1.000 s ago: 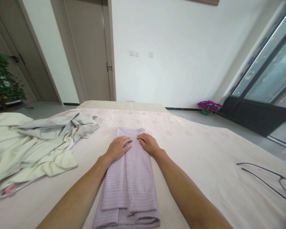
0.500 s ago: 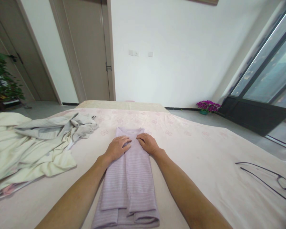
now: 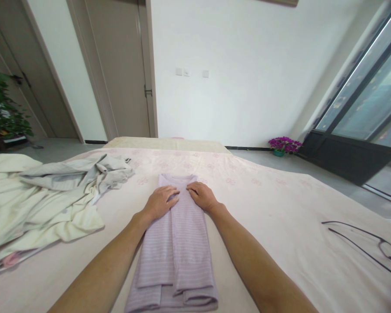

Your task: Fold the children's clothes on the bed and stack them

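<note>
A lilac striped shirt (image 3: pixel 190 243) lies in front of me, its sides and sleeves folded inward into a long narrow strip. Its neckline points away from me and the hem end is nearest. My left hand (image 3: pixel 161 202) rests on the upper left part, fingers laid on the cloth and pointing inward. Across from it, my right hand (image 3: pixel 201 194) lies on the upper right edge, fingers slightly bent on the fabric. A small gap separates the two hands. Neither hand grips the shirt visibly.
A heap of cream and grey clothes (image 3: pixel 61 200) lies at the left on the pale pink flowered sheet (image 3: pixel 263 226). Black-framed glasses (image 3: pixel 371 239) rest at the right. Beyond the far edge stand a pot of purple flowers (image 3: pixel 284 144) and a closed door (image 3: pixel 120 65).
</note>
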Demonstrator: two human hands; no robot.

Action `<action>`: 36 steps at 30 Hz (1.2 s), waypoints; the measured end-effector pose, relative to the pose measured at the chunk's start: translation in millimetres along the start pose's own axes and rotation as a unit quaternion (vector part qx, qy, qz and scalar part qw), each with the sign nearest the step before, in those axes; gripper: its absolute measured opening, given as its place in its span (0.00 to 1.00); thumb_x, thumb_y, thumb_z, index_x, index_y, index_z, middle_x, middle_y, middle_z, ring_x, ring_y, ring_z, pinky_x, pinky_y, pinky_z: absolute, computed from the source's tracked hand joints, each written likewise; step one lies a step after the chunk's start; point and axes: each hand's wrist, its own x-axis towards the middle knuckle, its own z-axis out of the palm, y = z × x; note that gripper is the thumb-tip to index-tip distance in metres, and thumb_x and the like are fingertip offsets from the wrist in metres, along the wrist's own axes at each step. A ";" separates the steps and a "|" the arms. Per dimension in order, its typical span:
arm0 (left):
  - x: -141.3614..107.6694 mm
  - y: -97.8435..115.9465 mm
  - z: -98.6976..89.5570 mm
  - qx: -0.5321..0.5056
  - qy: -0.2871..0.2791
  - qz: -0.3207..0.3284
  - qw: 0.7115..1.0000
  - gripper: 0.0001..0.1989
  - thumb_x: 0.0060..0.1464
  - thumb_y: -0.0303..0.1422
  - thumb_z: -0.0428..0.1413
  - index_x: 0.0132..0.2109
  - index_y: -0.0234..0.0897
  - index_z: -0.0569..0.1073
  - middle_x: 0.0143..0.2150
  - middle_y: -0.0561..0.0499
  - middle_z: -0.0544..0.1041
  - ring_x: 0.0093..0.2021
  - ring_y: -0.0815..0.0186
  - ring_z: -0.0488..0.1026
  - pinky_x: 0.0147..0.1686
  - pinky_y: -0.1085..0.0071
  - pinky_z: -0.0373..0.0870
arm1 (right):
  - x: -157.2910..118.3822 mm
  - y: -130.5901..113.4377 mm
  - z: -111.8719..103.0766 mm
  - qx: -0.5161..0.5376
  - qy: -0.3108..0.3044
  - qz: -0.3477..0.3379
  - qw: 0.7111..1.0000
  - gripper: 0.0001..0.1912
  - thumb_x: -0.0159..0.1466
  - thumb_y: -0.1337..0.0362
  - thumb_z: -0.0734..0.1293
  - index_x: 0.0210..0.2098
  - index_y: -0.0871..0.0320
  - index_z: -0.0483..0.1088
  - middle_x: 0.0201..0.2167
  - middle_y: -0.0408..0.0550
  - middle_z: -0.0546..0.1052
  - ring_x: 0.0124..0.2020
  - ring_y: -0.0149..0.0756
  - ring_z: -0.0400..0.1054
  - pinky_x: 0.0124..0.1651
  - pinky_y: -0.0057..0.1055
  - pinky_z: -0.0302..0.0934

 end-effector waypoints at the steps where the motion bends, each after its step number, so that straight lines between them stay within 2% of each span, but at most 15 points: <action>1: -0.1 0.2 -0.2 0.000 0.000 0.000 1.000 0.20 0.63 0.44 0.49 0.56 0.43 0.75 0.60 0.49 0.74 0.62 0.58 0.66 0.63 0.60 0.59 | 0.0 -0.1 0.0 0.000 0.000 0.000 1.000 0.14 0.68 0.66 0.60 0.46 0.54 0.76 0.49 0.47 0.79 0.52 0.36 0.70 0.58 0.35 0.61; 17: 0.3 -0.4 0.2 0.008 -0.009 0.002 1.000 0.21 0.64 0.44 0.47 0.57 0.43 0.74 0.60 0.49 0.73 0.63 0.59 0.66 0.63 0.60 0.58 | -0.5 0.5 0.0 0.002 0.002 -0.001 1.000 0.14 0.68 0.66 0.60 0.46 0.54 0.76 0.49 0.46 0.79 0.51 0.36 0.70 0.58 0.34 0.61; 24: -1.8 0.2 4.8 0.067 -0.046 -0.026 0.996 0.27 0.65 0.45 0.44 0.66 0.39 0.63 0.69 0.43 0.61 0.70 0.55 0.55 0.67 0.54 0.48 | -1.0 0.0 0.8 -0.001 0.005 0.004 1.000 0.14 0.68 0.66 0.61 0.46 0.53 0.76 0.49 0.46 0.78 0.52 0.37 0.70 0.58 0.34 0.61; 28: -5.9 3.4 4.6 0.095 -0.049 -0.016 0.994 0.28 0.66 0.45 0.43 0.68 0.38 0.59 0.70 0.40 0.59 0.70 0.54 0.54 0.66 0.52 0.48 | -0.7 -0.8 0.3 -0.002 -0.001 0.006 1.000 0.14 0.68 0.66 0.60 0.47 0.54 0.76 0.49 0.47 0.78 0.52 0.36 0.70 0.58 0.34 0.61; 31: -9.7 9.8 -0.1 0.104 -0.030 0.010 0.994 0.27 0.66 0.42 0.44 0.68 0.40 0.58 0.71 0.40 0.57 0.69 0.55 0.55 0.65 0.51 0.51 | -0.5 0.5 0.9 0.000 -0.005 0.007 1.000 0.15 0.68 0.66 0.60 0.48 0.54 0.76 0.50 0.47 0.78 0.52 0.36 0.70 0.58 0.35 0.61; 33: -12.3 18.4 -3.9 0.104 -0.020 0.050 0.993 0.26 0.66 0.40 0.45 0.68 0.41 0.59 0.71 0.42 0.58 0.70 0.58 0.55 0.66 0.54 0.51 | -0.2 2.5 2.3 0.003 -0.006 0.003 1.000 0.15 0.68 0.66 0.60 0.49 0.54 0.75 0.50 0.48 0.77 0.53 0.36 0.69 0.59 0.35 0.60; 36: -16.7 39.3 -6.5 0.098 -0.036 0.114 0.988 0.23 0.66 0.40 0.46 0.65 0.42 0.64 0.69 0.46 0.61 0.70 0.61 0.54 0.68 0.58 0.47 | 0.3 6.3 4.7 0.008 -0.006 -0.003 1.000 0.15 0.68 0.65 0.60 0.50 0.55 0.74 0.52 0.49 0.77 0.54 0.36 0.68 0.60 0.35 0.59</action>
